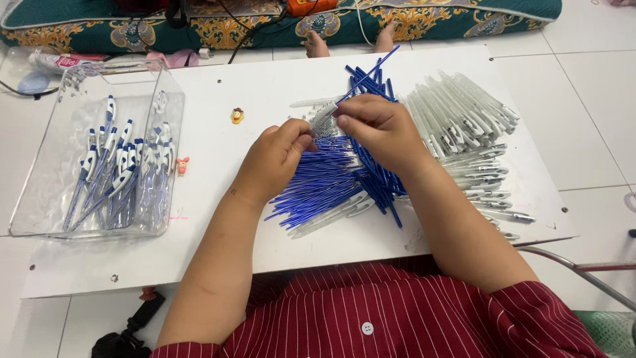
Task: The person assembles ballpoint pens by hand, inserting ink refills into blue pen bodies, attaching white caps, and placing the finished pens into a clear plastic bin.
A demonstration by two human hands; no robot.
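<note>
At the centre of the frame, the right hand (381, 129) is pinching a blue pen refill (371, 71) between closed fingertips, the refill slanting toward the upper right. The left hand (275, 159) is sitting just beside it with fingers curled closed; whether it is gripping a small part cannot be told. Both hands are hovering over a pile of blue refills (318, 182) lying on the white surface (218, 219). A stack of white pen barrels (464, 119) is resting at the right of the frame. A clear plastic bin (46, 166) at the left is containing assembled pens (112, 176).
</note>
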